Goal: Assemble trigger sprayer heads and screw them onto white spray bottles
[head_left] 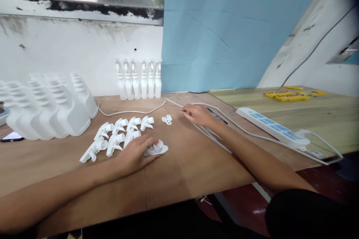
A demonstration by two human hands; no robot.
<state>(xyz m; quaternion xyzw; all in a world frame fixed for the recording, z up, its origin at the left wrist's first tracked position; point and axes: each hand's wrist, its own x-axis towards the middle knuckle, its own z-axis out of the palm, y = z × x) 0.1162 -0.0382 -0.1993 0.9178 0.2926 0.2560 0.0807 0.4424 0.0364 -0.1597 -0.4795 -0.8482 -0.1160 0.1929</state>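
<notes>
Trigger sprayer head (161,149): near centre, grasped by left hand (137,154).
Right hand (197,115): fingertips pinched beside white tubes (214,139); whether holding one, cannot tell.
Flat washers (168,118): between hands; brushing could scatter them.

No lettering, brand or number is legible; the small label (318,154) beside the power strip (270,126) is too blurred.

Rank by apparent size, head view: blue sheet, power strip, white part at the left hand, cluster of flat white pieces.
1. Blue sheet
2. Power strip
3. White part, partly hidden by the left hand
4. Cluster of flat white pieces
</notes>
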